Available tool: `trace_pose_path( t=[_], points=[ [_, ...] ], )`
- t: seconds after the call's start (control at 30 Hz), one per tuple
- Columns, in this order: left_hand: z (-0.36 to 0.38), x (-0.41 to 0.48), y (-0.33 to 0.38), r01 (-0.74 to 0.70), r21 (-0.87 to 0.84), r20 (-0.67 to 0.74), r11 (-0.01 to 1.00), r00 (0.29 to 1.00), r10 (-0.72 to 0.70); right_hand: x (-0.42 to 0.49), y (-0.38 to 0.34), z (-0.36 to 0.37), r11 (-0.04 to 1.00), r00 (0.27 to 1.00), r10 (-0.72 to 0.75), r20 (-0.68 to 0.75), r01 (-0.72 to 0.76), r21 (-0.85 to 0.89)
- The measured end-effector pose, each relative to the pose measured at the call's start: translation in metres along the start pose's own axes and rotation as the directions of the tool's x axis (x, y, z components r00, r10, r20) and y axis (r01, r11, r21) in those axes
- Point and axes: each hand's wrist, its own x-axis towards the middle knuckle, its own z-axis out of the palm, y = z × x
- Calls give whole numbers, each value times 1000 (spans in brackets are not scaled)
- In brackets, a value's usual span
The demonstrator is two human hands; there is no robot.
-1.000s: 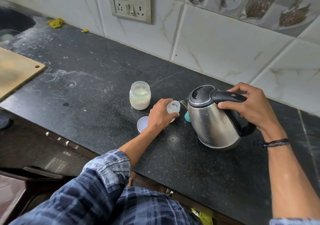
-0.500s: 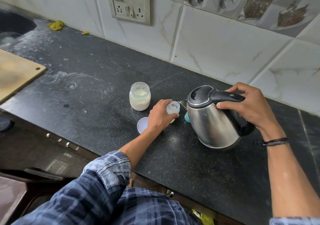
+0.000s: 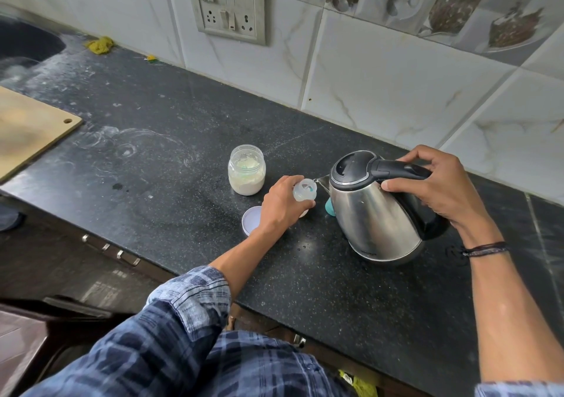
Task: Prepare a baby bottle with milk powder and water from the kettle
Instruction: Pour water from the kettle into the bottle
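A steel kettle (image 3: pixel 374 213) with a black lid and handle is tipped leftward over the dark counter. My right hand (image 3: pixel 436 186) grips its handle. Its spout sits right over the mouth of a small clear baby bottle (image 3: pixel 304 190), which my left hand (image 3: pixel 282 205) holds upright on the counter. An open jar of milk powder (image 3: pixel 246 170) stands just left of the bottle. A white lid (image 3: pixel 251 219) lies flat in front of the jar, partly under my left wrist. A teal piece (image 3: pixel 330 207) shows between bottle and kettle.
A wooden board (image 3: pixel 27 128) lies at the far left of the counter (image 3: pixel 171 158). A sink corner (image 3: pixel 24 45) and a yellow rag (image 3: pixel 99 44) sit at the back left. A switch plate (image 3: pixel 227 5) is on the tiled wall. Drawer handles (image 3: pixel 111 250) line the front edge.
The kettle has tilted a little further toward the bottle, its spout closing on the bottle mouth. My left hand and the bottle stay in place.
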Motion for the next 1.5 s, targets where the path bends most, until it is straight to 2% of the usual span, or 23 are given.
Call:
trace_pose_path(
  t=[1.5],
  points=[
    [1,-2,-2,15,-17,2,1000,1000,-15,2,-1,2,999,1000,-29,-4,29,-22]
  ],
)
